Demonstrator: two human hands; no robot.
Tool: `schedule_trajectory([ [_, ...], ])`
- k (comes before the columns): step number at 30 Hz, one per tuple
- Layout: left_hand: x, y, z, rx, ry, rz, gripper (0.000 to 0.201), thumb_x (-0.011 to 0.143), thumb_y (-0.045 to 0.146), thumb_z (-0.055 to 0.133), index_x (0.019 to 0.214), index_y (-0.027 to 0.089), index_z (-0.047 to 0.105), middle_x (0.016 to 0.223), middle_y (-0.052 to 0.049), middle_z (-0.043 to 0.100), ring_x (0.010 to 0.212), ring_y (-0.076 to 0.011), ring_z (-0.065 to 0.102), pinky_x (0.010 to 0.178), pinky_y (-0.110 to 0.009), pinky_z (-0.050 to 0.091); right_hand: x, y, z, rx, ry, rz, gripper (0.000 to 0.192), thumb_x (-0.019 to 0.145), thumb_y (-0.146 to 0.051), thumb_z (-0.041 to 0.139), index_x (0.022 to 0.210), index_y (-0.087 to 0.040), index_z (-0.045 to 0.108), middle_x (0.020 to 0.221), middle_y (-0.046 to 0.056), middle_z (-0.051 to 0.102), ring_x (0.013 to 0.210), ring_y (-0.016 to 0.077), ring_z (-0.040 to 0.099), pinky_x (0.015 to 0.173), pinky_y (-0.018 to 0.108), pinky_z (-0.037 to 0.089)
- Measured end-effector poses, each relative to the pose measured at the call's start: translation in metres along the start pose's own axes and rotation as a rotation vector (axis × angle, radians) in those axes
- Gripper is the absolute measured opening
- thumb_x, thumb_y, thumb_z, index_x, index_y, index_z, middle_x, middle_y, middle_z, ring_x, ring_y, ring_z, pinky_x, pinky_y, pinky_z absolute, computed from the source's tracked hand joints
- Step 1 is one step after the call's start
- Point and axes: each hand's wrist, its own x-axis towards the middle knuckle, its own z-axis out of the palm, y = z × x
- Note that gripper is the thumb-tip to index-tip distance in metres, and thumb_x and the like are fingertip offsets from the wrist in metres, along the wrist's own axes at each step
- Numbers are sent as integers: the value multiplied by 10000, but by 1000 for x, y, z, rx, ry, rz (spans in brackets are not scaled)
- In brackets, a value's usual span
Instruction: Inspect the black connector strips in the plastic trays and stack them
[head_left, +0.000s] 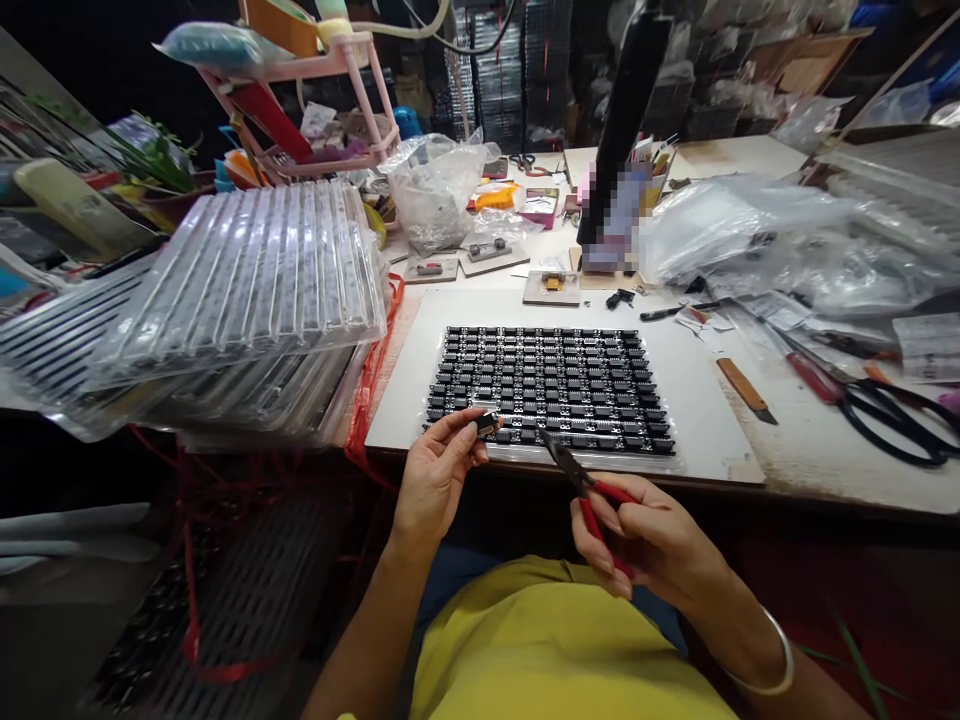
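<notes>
Between the thumb and fingers of my left hand is a small black circuit board, held above the near edge of a clear plastic tray. Rows of similar small black circuit boards fill that tray. My right hand is wrapped round the red handles of a pair of pliers. The dark jaws point up and left, toward the held board but apart from it. Whether the jaw tips are parted is too small to tell. A white board lies under the tray.
Stacked clear plastic trays stand at the left beside red strapping. At the right lie a utility knife, large black-handled scissors and plastic bags. A black upright post rises behind the tray, near a pink rack.
</notes>
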Motion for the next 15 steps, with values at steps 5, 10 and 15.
schedule_trajectory([
  [5,0,0,3,-3,5,-5,249,723,261,748,949,160,713,917,-74,716,598,-51,546,594,-172,452,1,3,-1,7,-80,64,57,650,-97,454,663,-147,477,679,94,664,487,148,626,352,161,352],
  [10,-2,-1,8,0,-9,3,256,717,261,752,949,162,714,904,-68,716,590,-56,546,588,-184,453,9,13,2,11,-155,138,131,674,-116,461,755,-110,564,921,186,705,760,261,708,472,246,527],
  [15,-3,-4,10,25,-10,8,262,700,266,763,937,165,719,849,-51,708,583,-61,555,592,-191,453,17,17,3,41,-141,142,100,665,-126,469,737,-121,537,857,170,710,675,225,703,430,206,502],
])
